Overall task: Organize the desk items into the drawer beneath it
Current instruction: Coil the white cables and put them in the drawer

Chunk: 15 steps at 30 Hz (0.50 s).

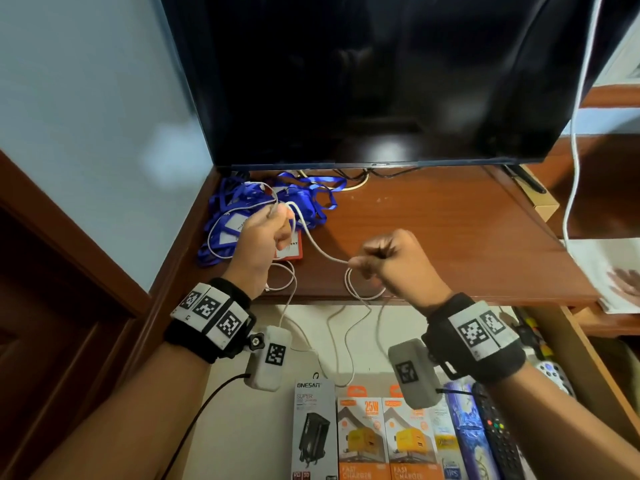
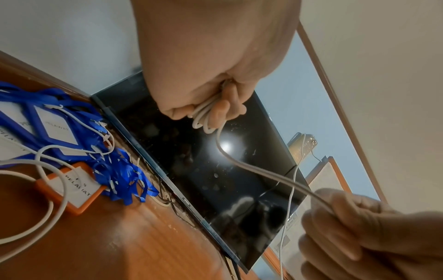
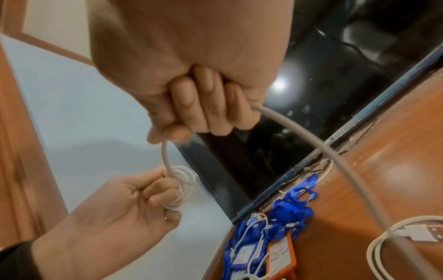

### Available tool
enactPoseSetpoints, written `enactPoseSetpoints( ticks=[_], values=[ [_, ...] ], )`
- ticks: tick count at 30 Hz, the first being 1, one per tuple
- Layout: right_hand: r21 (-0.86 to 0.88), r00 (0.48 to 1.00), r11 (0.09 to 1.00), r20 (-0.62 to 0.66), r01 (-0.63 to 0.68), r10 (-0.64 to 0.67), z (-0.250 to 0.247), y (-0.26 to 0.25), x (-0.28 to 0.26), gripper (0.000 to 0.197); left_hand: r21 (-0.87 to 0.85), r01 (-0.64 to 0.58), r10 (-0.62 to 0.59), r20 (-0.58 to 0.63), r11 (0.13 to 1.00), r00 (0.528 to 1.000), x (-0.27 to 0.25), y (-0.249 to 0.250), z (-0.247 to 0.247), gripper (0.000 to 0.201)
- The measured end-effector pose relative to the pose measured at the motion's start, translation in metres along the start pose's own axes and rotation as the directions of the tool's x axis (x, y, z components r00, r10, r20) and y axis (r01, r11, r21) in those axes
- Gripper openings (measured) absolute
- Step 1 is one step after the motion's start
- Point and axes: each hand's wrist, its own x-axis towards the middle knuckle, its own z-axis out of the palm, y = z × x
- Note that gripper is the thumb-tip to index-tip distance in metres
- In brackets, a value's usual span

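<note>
A white USB cable (image 1: 322, 249) is stretching in the air between both hands above the front-left part of the wooden surface (image 1: 433, 237). The left hand (image 1: 258, 242) is clenching its fingers (image 2: 221, 111) around several small coils of the cable, while the right hand (image 1: 394, 263) is gripping the strand in a closed fist, fingers (image 3: 191, 98) curled over it. The cable's slack is looping beside the front edge, its USB plug (image 3: 419, 233) lying on the wood. Blue lanyards with badge holders (image 1: 263, 202) and an orange badge holder (image 1: 291, 249) are piling in the left rear corner, under the dark television (image 1: 363, 81). The middle and right of the surface are lying bare. Below the front edge, the open drawer (image 1: 585, 362) is holding charger boxes (image 1: 360, 438) and a remote control (image 1: 498, 441).
</note>
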Motion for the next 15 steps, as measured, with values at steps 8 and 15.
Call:
enactPoseSetpoints(
  ticks=[8,15],
  values=[
    [0.130,0.985,0.990,0.156,0.059,-0.079,0.011,-0.012,0.004,0.032,0.125,-0.055,0.040,0.123,0.991,0.992,-0.018,0.011,0.021,0.036],
    [0.329,0.985,0.932,-0.128,0.150,-0.113,0.008,-0.007,0.016,0.032,0.038,0.051,-0.061,0.345,0.998,0.937,-0.027,0.012,0.031,0.032]
  ],
)
